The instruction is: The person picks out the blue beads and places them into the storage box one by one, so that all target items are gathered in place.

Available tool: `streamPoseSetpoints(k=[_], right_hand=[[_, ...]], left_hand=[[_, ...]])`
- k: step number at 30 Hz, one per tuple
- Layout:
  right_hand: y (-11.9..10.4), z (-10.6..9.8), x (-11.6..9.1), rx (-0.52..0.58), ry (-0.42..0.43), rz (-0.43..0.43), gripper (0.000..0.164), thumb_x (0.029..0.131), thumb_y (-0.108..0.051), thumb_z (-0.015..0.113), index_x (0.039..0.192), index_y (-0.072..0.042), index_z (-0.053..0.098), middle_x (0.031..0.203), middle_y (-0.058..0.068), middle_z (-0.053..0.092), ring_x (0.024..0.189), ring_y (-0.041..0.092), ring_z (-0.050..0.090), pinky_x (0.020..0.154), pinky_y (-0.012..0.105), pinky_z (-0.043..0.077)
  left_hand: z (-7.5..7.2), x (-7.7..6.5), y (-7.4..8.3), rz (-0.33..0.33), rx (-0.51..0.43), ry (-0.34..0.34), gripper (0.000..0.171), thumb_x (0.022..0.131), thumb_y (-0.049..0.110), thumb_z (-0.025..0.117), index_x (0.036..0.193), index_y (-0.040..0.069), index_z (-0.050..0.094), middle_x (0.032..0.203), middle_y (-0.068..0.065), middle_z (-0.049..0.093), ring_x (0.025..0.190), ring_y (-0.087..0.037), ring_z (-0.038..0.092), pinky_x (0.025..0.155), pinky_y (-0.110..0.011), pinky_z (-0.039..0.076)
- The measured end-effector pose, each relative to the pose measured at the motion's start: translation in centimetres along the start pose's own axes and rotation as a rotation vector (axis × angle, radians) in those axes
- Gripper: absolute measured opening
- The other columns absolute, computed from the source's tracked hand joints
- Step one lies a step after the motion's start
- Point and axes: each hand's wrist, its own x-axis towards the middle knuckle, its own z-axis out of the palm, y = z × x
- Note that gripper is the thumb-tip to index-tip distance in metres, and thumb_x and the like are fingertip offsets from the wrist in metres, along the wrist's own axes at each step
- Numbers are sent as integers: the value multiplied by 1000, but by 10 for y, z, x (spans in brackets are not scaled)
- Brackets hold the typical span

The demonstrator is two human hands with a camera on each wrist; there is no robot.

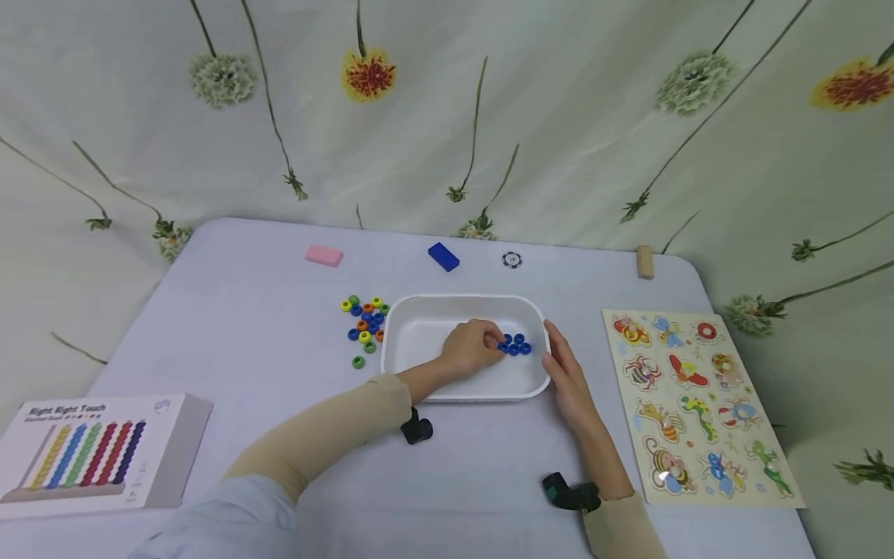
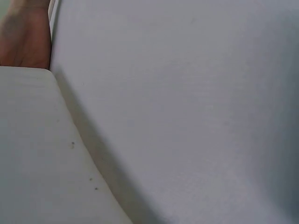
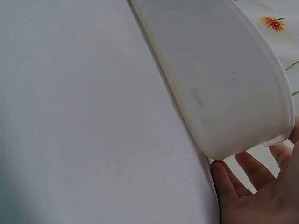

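A white plastic tray (image 1: pixel 433 379) stands mid-table, with several blue beads (image 1: pixel 519 338) grouped at its right end. My left hand (image 1: pixel 469 346) reaches into it from the left; its curled fingertips pinch a blue bead (image 1: pixel 502 348) at the group's edge. My right hand (image 1: pixel 567 376) holds the tray's right end, thumb near the rim and fingers against the outer wall, as the right wrist view also shows around the tray wall (image 3: pixel 224 93). In the left wrist view, the tray's outer side (image 2: pixel 42 140) hides the left fingers.
Loose mixed-colour beads (image 1: pixel 365 337) lie left of the tray. Behind it are a pink block (image 1: pixel 324 255), a blue block (image 1: pixel 443 257), a poker chip (image 1: pixel 512 260) and a wooden block (image 1: pixel 645 262). An insect puzzle board (image 1: pixel 698 404) lies right; a toy box (image 1: pixel 91 450) sits front left.
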Motion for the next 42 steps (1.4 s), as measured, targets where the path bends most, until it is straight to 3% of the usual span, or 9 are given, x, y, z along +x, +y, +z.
streamPoseSetpoints(k=[6, 11, 14, 18, 21, 24, 30, 35, 42], right_hand=[[0, -1, 1, 3, -2, -14, 48, 95, -10, 36, 141, -16, 24, 146, 4, 23, 134, 21, 19, 107, 43, 17], [1, 1, 1, -10, -8, -7, 48, 95, -12, 36, 141, -18, 24, 146, 2, 22, 135, 20, 18, 107, 43, 16], [1, 1, 2, -16, -3, -8, 48, 95, -13, 36, 141, -19, 24, 146, 1, 22, 135, 19, 17, 107, 43, 15], [1, 0, 3, -23, 8, -12, 47, 95, -13, 36, 141, -18, 24, 146, 2, 23, 135, 20, 17, 108, 43, 14], [3, -1, 4, -18, 13, -9, 48, 94, -12, 36, 140, -19, 25, 146, 0, 23, 135, 20, 17, 108, 43, 14], [11, -4, 6, -17, 12, -10, 48, 94, -14, 37, 140, -23, 25, 146, -2, 22, 135, 18, 17, 108, 42, 14], [27, -5, 9, -11, 12, -13, 47, 95, -20, 39, 138, -32, 26, 145, -9, 23, 134, 12, 18, 108, 38, 14], [26, -4, 8, -2, 5, -7, 47, 95, -17, 38, 139, -29, 26, 146, -8, 22, 135, 13, 17, 108, 38, 13], [11, -2, 2, -20, 6, -8, 48, 95, -16, 37, 140, -23, 24, 146, -5, 22, 135, 15, 17, 108, 40, 14]], left_hand=[[-4, -4, 5, 10, -4, -25, 28, 71, 18, 72, 98, 13, 64, 74, 5, 63, 66, -7, 54, 62, -22, 40], [-27, -28, 12, 96, -62, 51, 38, 72, 22, 71, 108, 14, 61, 88, 1, 64, 72, -9, 54, 64, -22, 43], [-55, -49, 10, 186, -196, 176, 38, 75, 21, 70, 111, 13, 60, 96, -3, 63, 80, -15, 54, 66, -25, 45], [-95, -71, -14, 263, -368, 443, 34, 76, 14, 70, 108, 8, 61, 95, -8, 63, 82, -19, 54, 64, -22, 44], [-117, -80, -46, 251, -406, 616, 31, 75, 10, 70, 104, 5, 63, 91, -13, 63, 80, -15, 54, 62, -18, 43], [-127, -85, -84, 176, -357, 704, 31, 75, 12, 70, 105, 7, 63, 92, -12, 62, 80, -11, 53, 63, -16, 42], [-125, -90, -145, 24, -293, 728, 35, 77, 23, 68, 109, 11, 62, 92, -3, 61, 82, -6, 48, 65, -14, 37], [-119, -95, -155, -71, -283, 697, 37, 76, 26, 70, 109, 10, 62, 94, -8, 62, 83, -8, 48, 66, -16, 36], [-114, -96, -161, -120, -147, 599, 38, 76, 32, 68, 110, 15, 61, 99, -4, 63, 89, -11, 50, 75, -21, 37]])
